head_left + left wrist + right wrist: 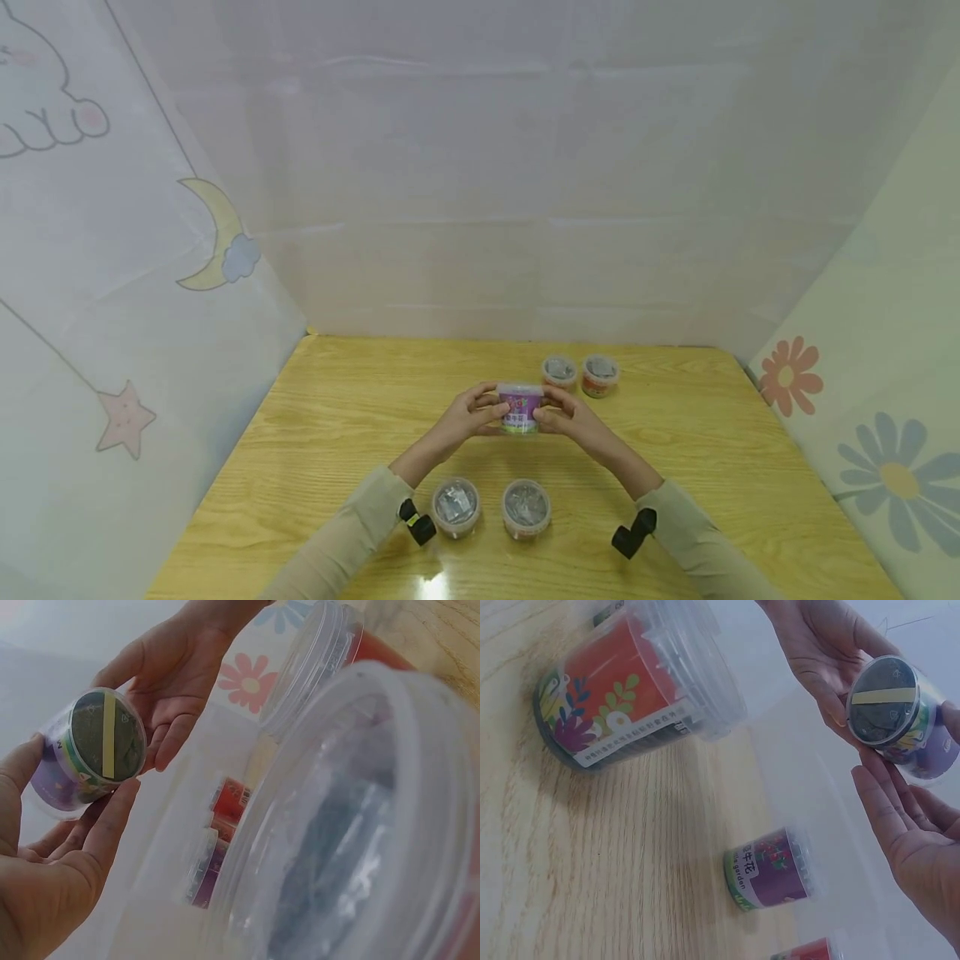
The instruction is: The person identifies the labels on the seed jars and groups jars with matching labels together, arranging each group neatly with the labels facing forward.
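Observation:
Both hands hold up a small plastic tub (520, 408) with a purple and green label and a clear lid. My left hand (468, 414) grips its left side, thumb on the front. My right hand (573, 417) does the same on the right side, fingers bent by the lid. The tub's dark base with a yellow strip (109, 735) faces the left wrist camera. In the right wrist view, the left hand (821, 649) is at the top and the right hand (922, 847) is below it, with the fingertips at the tub's rim.
Two lidded tubs (457, 504) (527, 510) stand near the forearms on the wooden table (360, 392). Farther back are two more, a purple-labelled tub (776, 870) and a red-labelled one (600, 379). A papered wall (480, 250) rises behind the table.

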A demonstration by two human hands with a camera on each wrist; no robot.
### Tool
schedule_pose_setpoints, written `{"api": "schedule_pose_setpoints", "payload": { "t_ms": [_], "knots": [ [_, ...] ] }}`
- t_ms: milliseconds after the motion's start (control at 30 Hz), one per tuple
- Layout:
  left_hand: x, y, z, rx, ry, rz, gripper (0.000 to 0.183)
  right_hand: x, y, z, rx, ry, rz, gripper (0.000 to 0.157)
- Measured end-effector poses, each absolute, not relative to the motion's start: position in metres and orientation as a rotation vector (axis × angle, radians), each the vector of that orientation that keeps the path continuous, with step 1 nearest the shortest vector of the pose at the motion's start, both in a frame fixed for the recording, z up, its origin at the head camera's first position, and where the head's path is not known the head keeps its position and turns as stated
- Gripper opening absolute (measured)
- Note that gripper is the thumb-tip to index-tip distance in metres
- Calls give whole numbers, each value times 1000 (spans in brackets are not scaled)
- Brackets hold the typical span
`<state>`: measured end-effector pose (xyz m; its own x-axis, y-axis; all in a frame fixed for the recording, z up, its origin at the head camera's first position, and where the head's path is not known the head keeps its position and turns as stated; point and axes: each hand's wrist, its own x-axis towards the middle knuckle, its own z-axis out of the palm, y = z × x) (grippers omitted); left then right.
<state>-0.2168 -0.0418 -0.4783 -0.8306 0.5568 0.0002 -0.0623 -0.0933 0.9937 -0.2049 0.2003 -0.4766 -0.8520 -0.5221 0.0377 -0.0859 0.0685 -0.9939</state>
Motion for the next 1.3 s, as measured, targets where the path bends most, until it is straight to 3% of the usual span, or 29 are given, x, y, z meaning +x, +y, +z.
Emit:
{"api": "schedule_pose_setpoints", "payload": {
  "t_ms": [400,767,1300],
  "knots": [
    [-214,-39,-472,501,1932,1984,69,-206,196,-472,-548,2083,-1851,63],
    [-210,-38,-466,510,1997,1960,64,-207,187,-472,-529,2147,-1829,48],
    [-215,-43,-479,555,1862,1975,63,-205,197,-477,-552,2072,-1845,57]
  ]
}}
